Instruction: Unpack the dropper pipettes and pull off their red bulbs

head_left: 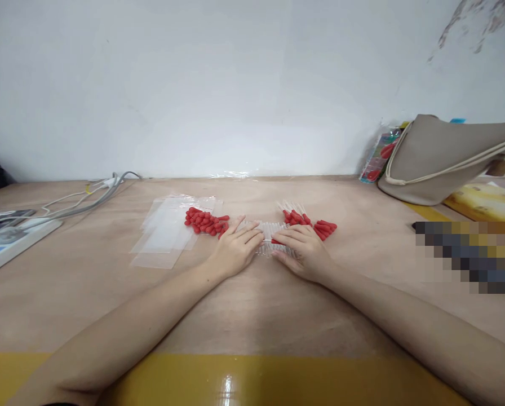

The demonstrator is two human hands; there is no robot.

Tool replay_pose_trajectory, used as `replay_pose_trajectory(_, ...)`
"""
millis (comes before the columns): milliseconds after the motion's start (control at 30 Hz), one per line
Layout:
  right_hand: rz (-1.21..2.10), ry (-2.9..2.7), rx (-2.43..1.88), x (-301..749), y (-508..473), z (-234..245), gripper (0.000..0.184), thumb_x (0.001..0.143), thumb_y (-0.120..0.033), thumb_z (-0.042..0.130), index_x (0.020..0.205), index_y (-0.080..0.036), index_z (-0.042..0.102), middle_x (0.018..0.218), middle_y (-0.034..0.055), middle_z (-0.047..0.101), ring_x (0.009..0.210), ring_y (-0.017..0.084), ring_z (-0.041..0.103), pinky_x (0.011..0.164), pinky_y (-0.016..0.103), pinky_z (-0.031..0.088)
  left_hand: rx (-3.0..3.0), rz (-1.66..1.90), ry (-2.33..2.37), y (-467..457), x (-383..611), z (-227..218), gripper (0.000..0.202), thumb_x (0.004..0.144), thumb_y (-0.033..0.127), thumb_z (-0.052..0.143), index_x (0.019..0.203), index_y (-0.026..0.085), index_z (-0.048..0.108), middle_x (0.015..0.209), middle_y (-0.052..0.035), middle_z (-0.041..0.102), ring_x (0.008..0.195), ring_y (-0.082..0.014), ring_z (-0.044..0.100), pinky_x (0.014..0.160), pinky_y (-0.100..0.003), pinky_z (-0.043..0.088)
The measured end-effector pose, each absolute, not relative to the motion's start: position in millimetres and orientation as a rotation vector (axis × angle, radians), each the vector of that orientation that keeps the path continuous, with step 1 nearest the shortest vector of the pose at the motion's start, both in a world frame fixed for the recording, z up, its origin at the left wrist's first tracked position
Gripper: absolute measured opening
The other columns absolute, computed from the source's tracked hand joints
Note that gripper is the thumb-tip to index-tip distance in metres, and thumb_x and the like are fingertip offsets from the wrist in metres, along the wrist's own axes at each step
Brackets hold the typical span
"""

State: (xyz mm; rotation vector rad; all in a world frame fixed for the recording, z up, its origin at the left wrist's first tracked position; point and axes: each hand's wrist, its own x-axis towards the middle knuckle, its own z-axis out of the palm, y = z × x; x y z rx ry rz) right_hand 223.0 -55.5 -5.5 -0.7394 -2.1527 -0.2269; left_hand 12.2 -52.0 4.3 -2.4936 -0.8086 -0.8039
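My left hand [236, 248] and my right hand [301, 251] face each other, palms down, over a row of thin clear tubes [271, 230]. Between their fingertips a thin pale dropper with a red bulb [274, 241] lies across the row. Its red end is at my right fingers, partly hidden under them, and its pale end meets my left fingertips. My left thumb is mostly out of sight. Beside my left hand is a heap of red rubber bulbs [204, 221]. Behind my right hand lie red-bulbed pieces with pale stems [295, 214], and more red bulbs [325, 228] are just right of it.
Overlapping clear plastic bags [163, 237] lie on the left of the brown-covered table [218, 316]. A white power strip [20, 245] with cables is at the far left. A grey bag [438, 160] and a colourful packet [379, 155] stand at the back right.
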Motion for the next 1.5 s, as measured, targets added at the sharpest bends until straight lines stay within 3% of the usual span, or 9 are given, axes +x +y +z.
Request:
replay_pose_trajectory(167,-0.391,-2.191,-0.674,217,-52,-12,0.015,0.085,-0.023,0.051,0.092,-0.017,0.063,0.079,0.0051,0.068,0.071,0.016,0.057,0.066,0.030,0.042,-2.536,-0.755,-0.756,-56,15,4,0.020,0.088,0.016,0.042,0.097,0.014,0.060,0.107,-0.0079,0.065,0.113,-0.0209,0.053,0.107,-0.045,0.029)
replay_pose_trajectory(467,-0.528,-2.219,-0.462,225,-52,-8,0.015,0.084,-0.017,0.052,0.094,-0.015,0.063,0.077,0.0051,0.069,0.065,0.014,0.059,0.060,0.028,0.047,-2.678,-0.751,-0.724,-59,15,8,0.020,0.091,0.016,0.038,0.089,0.016,0.057,0.100,-0.0039,0.067,0.115,-0.0168,0.051,0.112,-0.045,0.016)
replay_pose_trajectory(833,-0.672,-2.291,-0.278,236,-58,3,0.028,0.088,-0.012,0.039,0.105,-0.017,0.061,0.093,0.0058,0.069,0.086,0.016,0.064,0.075,0.031,0.054,-2.814,-0.839,-0.772,-65,11,4,0.020,0.091,0.018,0.039,0.090,0.016,0.058,0.101,-0.0048,0.067,0.114,-0.0161,0.052,0.112,-0.045,0.019)
replay_pose_trajectory(1033,-0.782,-2.268,-0.225,241,-58,5,0.030,0.088,-0.009,0.037,0.105,-0.016,0.061,0.090,0.0063,0.069,0.087,0.015,0.064,0.078,0.031,0.052,-2.868,-0.895,-0.763,-66,12,6,0.021,0.091,0.017,0.038,0.097,0.016,0.057,0.103,-0.0054,0.066,0.114,-0.0154,0.053,0.111,-0.044,0.021)
replay_pose_trajectory(1233,-0.635,-2.266,-0.229,248,-56,3,0.030,0.089,-0.012,0.038,0.109,-0.020,0.060,0.094,0.0048,0.069,0.092,0.014,0.062,0.084,0.033,0.050,-2.851,-0.874,-0.748,-65,9,6,0.020,0.091,0.017,0.037,0.093,0.016,0.057,0.102,-0.0046,0.066,0.114,-0.0170,0.052,0.110,-0.045,0.023)
replay_pose_trajectory(1333,-0.480,-2.204,-0.392,263,-50,6,0.025,0.088,-0.017,0.043,0.102,-0.024,0.063,0.092,0.0032,0.070,0.089,0.014,0.063,0.083,0.033,0.049,-2.764,-0.961,-0.832,-61,2,5,0.020,0.091,0.019,0.037,0.092,0.017,0.058,0.096,-0.0055,0.065,0.107,-0.0180,0.055,0.101,-0.041,0.037)
replay_pose_trajectory(1400,-0.444,-2.071,-0.661,276,-43,9,0.018,0.086,-0.023,0.050,0.094,-0.024,0.066,0.087,0.0037,0.070,0.081,0.016,0.064,0.080,0.035,0.048,-2.637,-1.041,-0.999,-56,-4,6,0.022,0.091,0.022,0.037,0.089,0.017,0.059,0.088,-0.0060,0.061,0.090,-0.0164,0.058,0.083,-0.033,0.048)
replay_pose_trajectory(1500,-0.404,-1.806,-1.012,294,-28,11,0.016,0.081,-0.033,0.055,0.087,-0.024,0.068,0.083,0.0061,0.067,0.075,0.018,0.061,0.073,0.035,0.047,-2.471,-1.044,-1.214,-48,-9,6,0.025,0.091,0.026,0.037,0.090,0.016,0.061,0.077,-0.0040,0.050,0.069,-0.0131,0.052,0.063,-0.025,0.047)
